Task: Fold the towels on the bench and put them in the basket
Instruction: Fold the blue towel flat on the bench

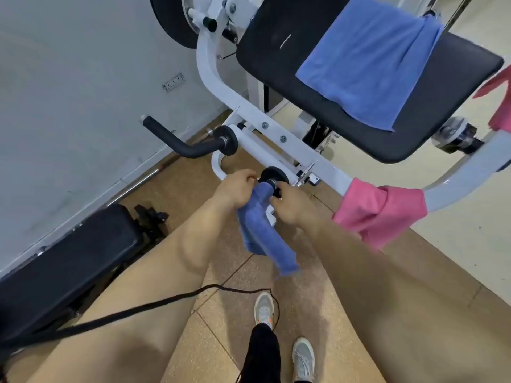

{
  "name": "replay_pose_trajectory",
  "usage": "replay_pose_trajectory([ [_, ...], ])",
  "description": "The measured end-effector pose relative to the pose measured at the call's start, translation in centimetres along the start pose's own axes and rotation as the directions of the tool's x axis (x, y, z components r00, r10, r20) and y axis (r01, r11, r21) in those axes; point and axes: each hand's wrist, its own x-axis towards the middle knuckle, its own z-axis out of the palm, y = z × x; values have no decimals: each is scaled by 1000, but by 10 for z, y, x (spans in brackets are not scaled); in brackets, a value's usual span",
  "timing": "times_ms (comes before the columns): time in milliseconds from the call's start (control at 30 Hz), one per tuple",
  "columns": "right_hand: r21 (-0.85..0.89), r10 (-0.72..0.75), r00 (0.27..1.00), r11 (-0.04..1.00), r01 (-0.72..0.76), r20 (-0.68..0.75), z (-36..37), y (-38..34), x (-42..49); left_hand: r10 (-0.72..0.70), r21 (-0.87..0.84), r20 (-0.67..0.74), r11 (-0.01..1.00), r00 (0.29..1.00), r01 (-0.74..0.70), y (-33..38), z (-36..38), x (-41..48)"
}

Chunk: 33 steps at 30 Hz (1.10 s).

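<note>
Blue towel (262, 228) hung bunched between your hands, above brown floor (221, 322). Your left hand (237, 189) gripped its upper end; your right hand (293, 205) pinched it alongside. Lighter blue towel (367, 62) lay spread on black tabletop (276, 56). Pink towel (378, 211) draped over white frame bar (456, 189), near your right hand.

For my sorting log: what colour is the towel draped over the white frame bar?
The towel is pink, seen best in the head view.
</note>
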Motion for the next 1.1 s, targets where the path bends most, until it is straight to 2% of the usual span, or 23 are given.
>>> replay_pose_trajectory([
  [167,103,76,989,993,-63,-129,20,-7,26,31,-167,193,986,981,2,-12,5,33],
  [300,209,163,974,970,-128,-160,19,-5,25,57,-111,191,993,980,-36,-19,-1,39],
  [433,188,157,981,973,-134,-115,12,-10,20,69,-54,152,997,986,-61,-18,-9,27],
  [567,154,67,995,986,-56,-67,3,-22,1,125,75,108,988,986,-133,-9,-17,-1],
  [700,60,-62,997,996,66,-53,-7,-31,-33,206,22,52,978,977,-208,6,-21,-41],
  [800,46,-51,994,997,56,-96,-22,-31,-67,213,51,42,975,976,-215,17,-26,-73],
  [900,54,-56,996,997,60,-73,-44,-28,-106,209,129,93,967,973,-220,31,-28,-110],
  [1000,34,-125,991,991,127,-52,-65,-23,-141,166,234,162,951,973,-202,39,-26,-147],
  [1100,33,-187,981,981,189,-53,-80,-25,-172,139,307,135,936,981,-175,40,-25,-184],
])
